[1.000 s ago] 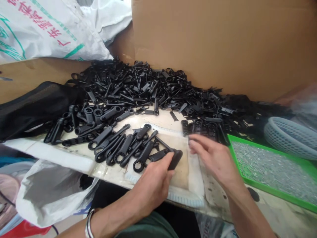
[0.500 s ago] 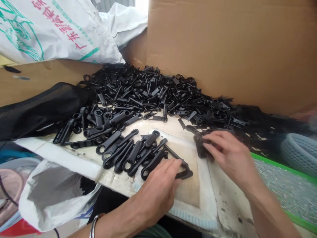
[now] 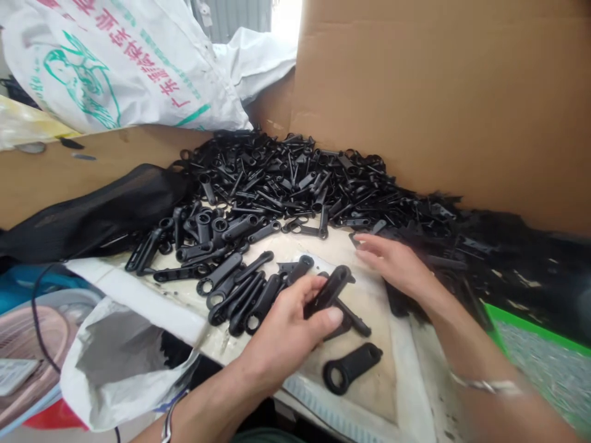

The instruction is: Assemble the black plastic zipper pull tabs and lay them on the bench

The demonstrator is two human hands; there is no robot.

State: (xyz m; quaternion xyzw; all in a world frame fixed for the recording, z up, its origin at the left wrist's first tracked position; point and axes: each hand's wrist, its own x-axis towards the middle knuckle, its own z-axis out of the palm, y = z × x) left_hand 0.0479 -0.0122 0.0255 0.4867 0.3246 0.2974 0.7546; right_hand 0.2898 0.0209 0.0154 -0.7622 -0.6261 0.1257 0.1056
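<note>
While my left hand (image 3: 295, 317) is snug around a black handle (image 3: 331, 286), thumb on one side and fingers on the other, my right hand (image 3: 392, 258) is loosely spread with nothing I can see pinched in it. That handle is hard, matte plastic, long and flat-sided with a rounded end, and it's up over the cloth pad (image 3: 413, 375) at the desk's near edge. My right fingertips are by some thin, flat black strips (image 3: 369, 237); can't tell if they're touching.

The pad is soft-looking, white with a brownish middle and a ribbed bluish border. A loose handle (image 3: 353, 367) lies on it, chunky round ring at one end, and a slimmer black rod (image 3: 354, 319) shows just under the one I'm gripping.

Toward the left edge of the desk there's a bunch of ring-ended handles (image 3: 226, 274), smooth and rounded, lying side by side. The big heap (image 3: 295, 175) fills the back edge, a tangle of rings and bars against smooth brown cardboard (image 3: 438, 98). By the near right corner sits a bright green tray (image 3: 540, 327) full of shiny little bits (image 3: 540, 369), too blurry to name. Crinkly woven sack (image 3: 138, 67) up past the back left corner, printed red and green.
</note>
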